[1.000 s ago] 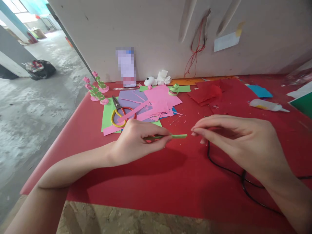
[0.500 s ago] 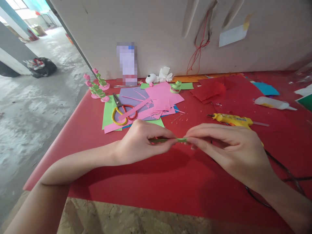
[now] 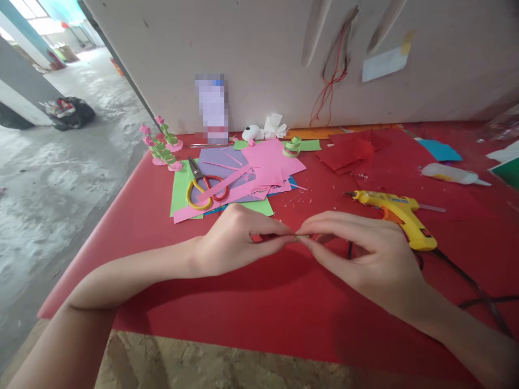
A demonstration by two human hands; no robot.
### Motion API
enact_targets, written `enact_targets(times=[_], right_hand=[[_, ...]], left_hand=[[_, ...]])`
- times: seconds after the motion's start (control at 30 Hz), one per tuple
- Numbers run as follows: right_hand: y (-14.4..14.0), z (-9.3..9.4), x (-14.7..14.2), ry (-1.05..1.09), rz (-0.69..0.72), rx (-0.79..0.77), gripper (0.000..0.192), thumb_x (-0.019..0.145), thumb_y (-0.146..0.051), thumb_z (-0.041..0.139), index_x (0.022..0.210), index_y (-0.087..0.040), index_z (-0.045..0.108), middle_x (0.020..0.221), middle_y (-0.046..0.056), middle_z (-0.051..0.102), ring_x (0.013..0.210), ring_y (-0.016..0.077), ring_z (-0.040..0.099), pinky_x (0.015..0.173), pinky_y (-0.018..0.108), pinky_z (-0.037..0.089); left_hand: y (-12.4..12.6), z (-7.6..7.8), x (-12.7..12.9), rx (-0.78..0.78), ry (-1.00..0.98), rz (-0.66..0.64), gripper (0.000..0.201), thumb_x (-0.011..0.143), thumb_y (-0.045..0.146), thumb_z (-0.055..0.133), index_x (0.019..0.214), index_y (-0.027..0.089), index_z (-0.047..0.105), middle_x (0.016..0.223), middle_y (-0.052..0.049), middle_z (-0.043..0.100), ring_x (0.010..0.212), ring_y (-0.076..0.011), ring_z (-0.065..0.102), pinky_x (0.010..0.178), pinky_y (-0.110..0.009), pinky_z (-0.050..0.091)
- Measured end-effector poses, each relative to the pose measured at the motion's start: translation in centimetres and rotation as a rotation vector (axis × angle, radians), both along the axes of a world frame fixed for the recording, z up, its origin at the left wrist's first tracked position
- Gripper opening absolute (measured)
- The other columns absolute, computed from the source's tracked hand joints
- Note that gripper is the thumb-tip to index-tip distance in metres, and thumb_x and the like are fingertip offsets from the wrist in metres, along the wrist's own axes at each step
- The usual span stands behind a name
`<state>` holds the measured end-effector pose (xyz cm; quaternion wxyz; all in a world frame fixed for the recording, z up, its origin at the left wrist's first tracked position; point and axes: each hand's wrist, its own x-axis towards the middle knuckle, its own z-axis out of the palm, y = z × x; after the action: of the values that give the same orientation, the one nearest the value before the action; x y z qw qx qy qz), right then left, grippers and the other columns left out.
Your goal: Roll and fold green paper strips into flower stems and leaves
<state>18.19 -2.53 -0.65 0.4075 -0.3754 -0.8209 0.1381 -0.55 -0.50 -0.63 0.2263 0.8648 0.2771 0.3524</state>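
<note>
Between the fingertips of both hands is a small green paper strip (image 3: 302, 236), mostly hidden by the fingers. My left hand (image 3: 239, 240) pinches its left end, closed at thumb and forefinger. My right hand (image 3: 365, 251) pinches the other end, its fingertips almost touching the left ones. Both hands hover above the red table (image 3: 243, 313). Behind my right hand lies a yellow glue gun (image 3: 405, 210). Beyond my left hand, scissors (image 3: 200, 183) with yellow and red handles rest on sheets of pink paper (image 3: 273, 156), purple and green paper.
Pink paper flowers (image 3: 156, 143) with green leaves stand at the table's back left. A curled green strip (image 3: 292, 147) sits on the pink paper. A glue bottle (image 3: 454, 174) and red paper (image 3: 348, 154) lie at the right. The glue gun's black cord (image 3: 470, 281) runs along the right.
My right hand has moved left and slightly down, closer to my left hand. Less of the green strip shows between the fingers, and more of the glue gun is visible.
</note>
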Motion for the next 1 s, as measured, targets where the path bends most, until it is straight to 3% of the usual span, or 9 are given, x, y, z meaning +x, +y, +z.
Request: enact_targets(times=[0.17, 0.37, 0.53, 0.9, 1.0], right_hand=[[0.2, 0.0, 0.1, 0.011, 0.014, -0.052, 0.011, 0.077, -0.008, 0.059, 0.073, -0.018, 0.062, 0.071, -0.002, 0.069, 0.058, 0.005, 0.062, 0.052, 0.011, 0.051], [0.5, 0.8, 0.7, -0.007, -0.057, 0.001, 0.011, 0.077, -0.011, 0.06, 0.07, -0.02, 0.06, 0.069, -0.003, 0.068, 0.059, 0.0073, 0.062, 0.053, 0.015, 0.052], [0.6, 0.9, 0.7, -0.009, -0.017, -0.073, 0.008, 0.077, -0.012, 0.059, 0.073, -0.019, 0.062, 0.071, -0.002, 0.068, 0.056, 0.0059, 0.06, 0.051, 0.014, 0.052], [-0.1, 0.2, -0.1, -0.012, -0.028, -0.025, 0.008, 0.079, -0.012, 0.059, 0.074, -0.018, 0.061, 0.071, -0.001, 0.067, 0.06, 0.0066, 0.062, 0.051, 0.014, 0.05], [-0.2, 0.4, 0.1, -0.017, -0.036, 0.037, 0.01, 0.079, -0.011, 0.059, 0.073, -0.02, 0.06, 0.07, -0.002, 0.067, 0.061, 0.0081, 0.063, 0.052, 0.017, 0.051]], left_hand=[[0.1, -0.2, -0.1, 0.105, 0.015, 0.002, 0.014, 0.08, 0.014, 0.061, 0.074, 0.008, 0.071, 0.06, -0.004, 0.071, 0.046, -0.0054, 0.059, 0.046, -0.013, 0.045], [0.4, 0.2, -0.2, -0.012, 0.037, 0.017, 0.017, 0.082, 0.016, 0.058, 0.076, 0.009, 0.072, 0.067, -0.004, 0.073, 0.051, -0.0064, 0.063, 0.048, -0.012, 0.047], [0.5, 0.1, -0.1, -0.025, 0.014, 0.019, 0.015, 0.08, 0.014, 0.059, 0.077, 0.006, 0.071, 0.066, -0.006, 0.072, 0.054, -0.0073, 0.064, 0.052, -0.012, 0.049], [0.2, -0.1, -0.2, 0.149, 0.015, 0.02, 0.014, 0.08, 0.014, 0.061, 0.072, 0.008, 0.071, 0.061, -0.005, 0.071, 0.044, -0.0052, 0.056, 0.044, -0.013, 0.043], [0.3, 0.0, -0.3, 0.037, 0.029, 0.014, 0.014, 0.081, 0.016, 0.06, 0.078, 0.01, 0.072, 0.069, -0.004, 0.073, 0.051, -0.0059, 0.061, 0.05, -0.013, 0.047]])
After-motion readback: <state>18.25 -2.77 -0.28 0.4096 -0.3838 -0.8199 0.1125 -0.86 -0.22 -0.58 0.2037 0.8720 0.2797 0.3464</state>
